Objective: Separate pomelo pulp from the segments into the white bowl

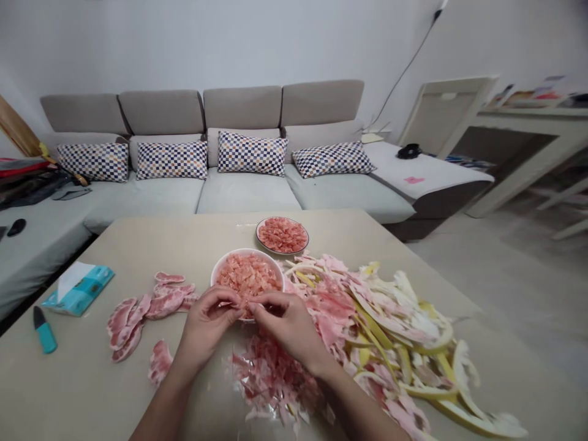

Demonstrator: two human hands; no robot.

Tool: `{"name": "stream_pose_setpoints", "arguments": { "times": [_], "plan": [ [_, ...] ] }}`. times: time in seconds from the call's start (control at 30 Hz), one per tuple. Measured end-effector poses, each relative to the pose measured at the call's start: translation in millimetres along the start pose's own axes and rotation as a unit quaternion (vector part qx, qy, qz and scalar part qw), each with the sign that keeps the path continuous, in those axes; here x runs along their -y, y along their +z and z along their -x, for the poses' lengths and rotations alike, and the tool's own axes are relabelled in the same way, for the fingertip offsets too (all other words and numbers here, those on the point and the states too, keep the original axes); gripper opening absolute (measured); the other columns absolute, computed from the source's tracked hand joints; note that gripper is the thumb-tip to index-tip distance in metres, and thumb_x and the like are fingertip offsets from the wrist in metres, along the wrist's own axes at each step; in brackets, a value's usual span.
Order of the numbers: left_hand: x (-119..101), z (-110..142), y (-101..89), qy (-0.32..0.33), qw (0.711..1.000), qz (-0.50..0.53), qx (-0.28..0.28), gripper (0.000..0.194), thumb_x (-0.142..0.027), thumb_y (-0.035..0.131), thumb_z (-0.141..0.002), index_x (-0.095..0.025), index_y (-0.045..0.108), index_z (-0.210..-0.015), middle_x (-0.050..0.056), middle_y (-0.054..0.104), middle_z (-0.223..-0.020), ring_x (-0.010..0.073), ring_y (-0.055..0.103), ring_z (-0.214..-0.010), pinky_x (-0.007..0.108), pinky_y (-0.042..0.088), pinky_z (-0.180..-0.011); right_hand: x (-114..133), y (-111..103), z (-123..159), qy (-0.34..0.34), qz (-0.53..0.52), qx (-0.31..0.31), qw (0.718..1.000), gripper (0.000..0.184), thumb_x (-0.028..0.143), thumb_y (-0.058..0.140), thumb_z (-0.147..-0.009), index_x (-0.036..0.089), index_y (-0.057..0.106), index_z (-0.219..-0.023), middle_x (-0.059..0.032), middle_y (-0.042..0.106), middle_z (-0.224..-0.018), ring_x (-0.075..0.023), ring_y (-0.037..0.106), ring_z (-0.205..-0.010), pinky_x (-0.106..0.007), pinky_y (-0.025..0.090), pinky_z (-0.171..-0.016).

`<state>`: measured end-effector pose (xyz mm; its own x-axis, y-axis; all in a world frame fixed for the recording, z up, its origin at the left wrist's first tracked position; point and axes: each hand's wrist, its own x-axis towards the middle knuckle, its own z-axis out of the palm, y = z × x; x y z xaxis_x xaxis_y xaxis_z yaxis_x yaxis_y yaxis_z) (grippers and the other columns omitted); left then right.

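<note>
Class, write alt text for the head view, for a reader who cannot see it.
Left hand and right hand meet over a white bowl of pink pulp; a filled plate sits behind, heaped peel right, reddish segments left.

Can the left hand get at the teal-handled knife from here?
Probably yes, with a stretch: the knife lies uncovered at far left, handle toward the person, with only low fruit pieces between. The left hand is pinching at the white bowl, so it would have to leave there.
</note>
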<state>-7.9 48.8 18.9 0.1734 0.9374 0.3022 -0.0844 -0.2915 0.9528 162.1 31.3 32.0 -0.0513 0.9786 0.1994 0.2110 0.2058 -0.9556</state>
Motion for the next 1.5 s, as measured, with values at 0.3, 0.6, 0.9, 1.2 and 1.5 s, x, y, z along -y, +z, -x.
{"name": "stream_pose_setpoints", "arguments": {
  "times": [0.3,0.6,0.9,1.2,1.5],
  "plan": [
    [-1.0,8.2,6.0,-0.081,0.991,0.101,-0.024,0.015,-0.018,0.080,-0.069,-0.019,0.069,-0.078,0.000,0.069,-0.077,0.0139,0.064,-0.077,0.024,0.052,-0.075,8.4,1.7,8.2,-0.004,0.019,-0.045,0.999,0.012,0.020,0.062,-0.076,0.016,0.073,-0.073,-0.0031,0.072,-0.068,-0.0170,0.064,-0.061,-0.026,0.049,-0.057],
    [-8.9,17.8,7.8,-0.205,0.942,0.259,-0.064,0.037,-0.020,0.083,-0.067,-0.018,0.066,-0.100,0.000,0.067,-0.085,0.0099,0.065,-0.075,0.022,0.056,-0.073,-0.6,-27.2,30.3,-0.069,0.154,0.072,0.983,0.019,0.017,0.059,-0.087,0.023,0.077,-0.091,-0.0043,0.077,-0.091,-0.0198,0.070,-0.083,-0.031,0.052,-0.078],
    [-17.9,29.2,11.5,-0.236,0.933,0.269,-0.022,0.025,-0.023,0.081,-0.071,-0.017,0.070,-0.093,0.001,0.067,-0.080,0.0130,0.065,-0.075,0.030,0.060,-0.074,-0.4,-31.2,52.6,-0.103,0.188,0.037,0.976,0.025,0.014,0.057,-0.089,0.027,0.069,-0.107,-0.0044,0.071,-0.104,-0.0200,0.065,-0.096,-0.032,0.050,-0.085],
    [-18.4,50.4,13.4,-0.199,0.968,0.154,0.013,0.017,-0.027,0.076,-0.075,-0.020,0.076,-0.091,0.005,0.069,-0.099,0.0150,0.065,-0.083,0.023,0.055,-0.074,25.1,-17.3,57.9,-0.137,0.081,-0.027,0.987,0.014,0.017,0.066,-0.084,0.025,0.075,-0.092,-0.0028,0.075,-0.090,-0.0186,0.068,-0.086,-0.031,0.053,-0.080],
    [-17.2,51.0,6.5,-0.101,0.993,0.004,0.062,0.018,-0.028,0.067,-0.083,-0.027,0.077,-0.098,0.005,0.070,-0.106,0.0198,0.062,-0.105,0.027,0.048,-0.091,30.1,-7.8,63.6,-0.161,0.115,-0.028,0.980,0.016,0.011,0.063,-0.082,0.021,0.074,-0.088,-0.0032,0.074,-0.085,-0.0166,0.068,-0.081,-0.027,0.053,-0.075]
  ]
}}
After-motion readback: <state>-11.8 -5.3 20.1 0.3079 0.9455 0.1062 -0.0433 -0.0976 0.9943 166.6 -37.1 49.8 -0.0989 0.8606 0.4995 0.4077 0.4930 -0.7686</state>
